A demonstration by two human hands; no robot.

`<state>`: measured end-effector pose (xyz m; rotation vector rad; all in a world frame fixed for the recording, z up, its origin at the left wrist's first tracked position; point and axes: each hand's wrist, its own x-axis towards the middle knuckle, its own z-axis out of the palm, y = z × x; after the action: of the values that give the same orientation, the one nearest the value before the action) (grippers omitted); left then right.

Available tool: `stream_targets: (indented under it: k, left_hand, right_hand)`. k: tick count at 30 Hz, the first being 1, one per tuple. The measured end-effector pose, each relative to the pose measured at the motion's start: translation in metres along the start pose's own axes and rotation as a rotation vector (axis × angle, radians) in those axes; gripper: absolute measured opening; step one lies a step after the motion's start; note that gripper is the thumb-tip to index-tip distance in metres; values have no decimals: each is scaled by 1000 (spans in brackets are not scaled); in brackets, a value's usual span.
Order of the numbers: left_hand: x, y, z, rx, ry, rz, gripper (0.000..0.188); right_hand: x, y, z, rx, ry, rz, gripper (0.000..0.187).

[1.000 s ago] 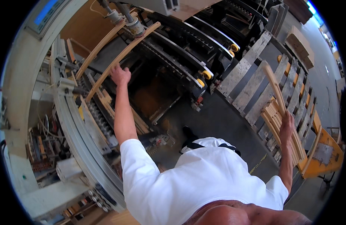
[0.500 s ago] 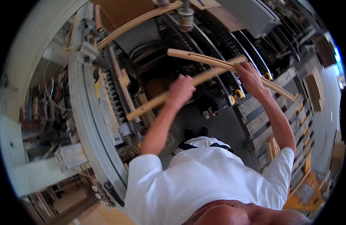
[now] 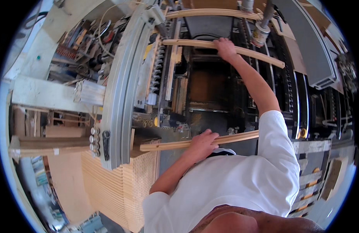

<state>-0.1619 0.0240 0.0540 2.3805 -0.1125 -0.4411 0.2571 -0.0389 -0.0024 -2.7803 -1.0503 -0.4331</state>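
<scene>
My left hand (image 3: 202,144) is closed on a pale wooden strip (image 3: 164,146), held low and crosswise just in front of my waist. Its right part passes behind my right sleeve. My right arm reaches far forward over the machine. There my right hand (image 3: 226,50) grips a second wooden strip (image 3: 261,57) from above, near its middle. This strip spans the machine's rails, its left end beside the toothed chain (image 3: 158,66). Beyond it, a third wooden strip (image 3: 214,13) lies across the machine, roughly parallel.
A grey metal beam (image 3: 123,85) runs along the machine's left side. Stacked wooden pieces (image 3: 109,182) stand at the lower left. A cylindrical machine head (image 3: 261,34) hangs near the second strip's right part. At the right lies a slatted pallet (image 3: 313,146).
The two strips, crossed before, are now apart. My right hand has carried one forward onto the machine, while my left has drawn the other toward my waist. The view has turned left.
</scene>
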Motion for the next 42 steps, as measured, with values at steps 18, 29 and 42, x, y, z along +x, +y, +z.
stream_targets:
  k: [18,29,42]
  left_hand:
    - [-179,-80,33,-141,503,-701,36]
    - [-394,-57,78,-732,704,-1027,31]
    - [-698,-207,123,-832,1829,-1140,40]
  right_hand:
    - [47,32,34,-58,-30,41,19]
    - [51,4,35,-144,-14,88,39]
    - [-89,-189,16,1009,171,39,36]
